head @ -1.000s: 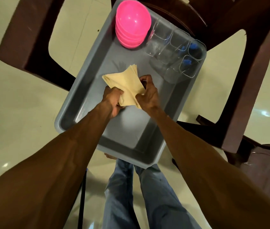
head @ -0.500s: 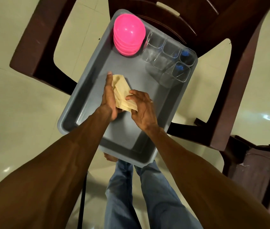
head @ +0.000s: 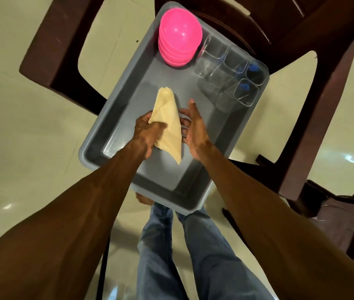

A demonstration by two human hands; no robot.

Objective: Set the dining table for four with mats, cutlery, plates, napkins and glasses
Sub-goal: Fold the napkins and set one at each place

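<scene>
- Holding a folded stack of pale yellow paper napkins (head: 168, 120), the left hand (head: 148, 133) has its fingers curled round it, above the grey plastic tub (head: 115, 118).
- The right hand (head: 195, 131) is just beside the napkins, fingers spread and loose, gripping nothing.
- A stack of upside-down pink plastic bowls (head: 179, 35) sits at the tub's far end.
- Four clear square glasses (head: 228, 70) stand next to the bowls.
- The tub rests on a dark brown chair (head: 314, 29).

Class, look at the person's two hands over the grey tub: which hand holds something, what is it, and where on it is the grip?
The left hand grips the folded napkins at their left edge, about mid-length. The right hand is open beside them, holding nothing.
</scene>
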